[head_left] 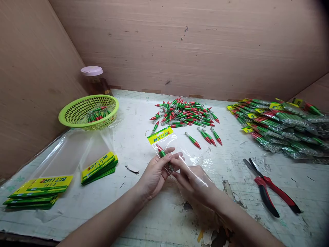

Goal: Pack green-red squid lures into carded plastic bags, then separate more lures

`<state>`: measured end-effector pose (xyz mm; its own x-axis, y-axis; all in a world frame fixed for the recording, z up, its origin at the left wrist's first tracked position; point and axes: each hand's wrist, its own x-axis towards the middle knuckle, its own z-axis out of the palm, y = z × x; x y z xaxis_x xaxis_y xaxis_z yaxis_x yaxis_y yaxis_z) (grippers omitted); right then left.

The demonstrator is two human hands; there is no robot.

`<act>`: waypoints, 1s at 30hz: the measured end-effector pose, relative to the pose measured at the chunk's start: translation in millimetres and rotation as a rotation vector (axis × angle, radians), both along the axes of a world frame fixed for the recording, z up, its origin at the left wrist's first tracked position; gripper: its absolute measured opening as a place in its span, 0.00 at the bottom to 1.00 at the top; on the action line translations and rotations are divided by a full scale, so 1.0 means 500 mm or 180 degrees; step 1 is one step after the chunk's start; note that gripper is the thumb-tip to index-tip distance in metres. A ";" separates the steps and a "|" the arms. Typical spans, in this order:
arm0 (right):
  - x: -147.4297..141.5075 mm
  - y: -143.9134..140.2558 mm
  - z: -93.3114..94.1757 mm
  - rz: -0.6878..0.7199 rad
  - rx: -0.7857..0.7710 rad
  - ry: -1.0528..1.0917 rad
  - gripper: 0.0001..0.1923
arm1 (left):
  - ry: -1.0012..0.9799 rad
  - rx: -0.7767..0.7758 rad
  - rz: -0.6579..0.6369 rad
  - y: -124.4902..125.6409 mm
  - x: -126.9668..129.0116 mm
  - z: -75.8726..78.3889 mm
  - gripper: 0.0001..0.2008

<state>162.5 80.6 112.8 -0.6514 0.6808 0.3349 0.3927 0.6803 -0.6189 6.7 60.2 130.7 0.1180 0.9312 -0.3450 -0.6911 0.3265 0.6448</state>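
Note:
At the middle of the table, my left hand (155,175) pinches a red-and-green fishing lure (161,153) between thumb and fingers. A clear plastic bag (183,145) with a yellow "BCT LURE" header (160,136) lies over the lure and stretches across my right hand (196,180). Whether the lure is inside the bag or under it, I cannot tell. My right hand's fingers are closed on the lure's lower end and the plastic there. Just beyond the hands, several loose lures (193,140) lie in front of a heap of the same lures (185,113).
Header bags lie in two stacks, one at far left (38,190) and one nearer (99,168). Behind them are a green basket (64,118) holding lures and a lidded jar (94,80). Packed lures (282,123) are piled at right, with red-handled pliers (267,185) in front.

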 end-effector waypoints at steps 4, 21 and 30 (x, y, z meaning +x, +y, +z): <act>-0.006 0.000 -0.010 0.0035 -0.0053 -0.0046 0.20 | -0.0050 0.0078 -0.0075 0.000 0.001 -0.003 0.14; 0.084 0.202 0.034 -0.1417 -0.0508 -0.1284 0.10 | -0.0342 -0.0081 0.0377 0.024 -0.025 -0.006 0.14; 0.015 0.279 0.037 -0.1840 -0.0488 -0.1429 0.04 | -0.0564 -0.0117 0.0390 0.027 -0.025 -0.005 0.13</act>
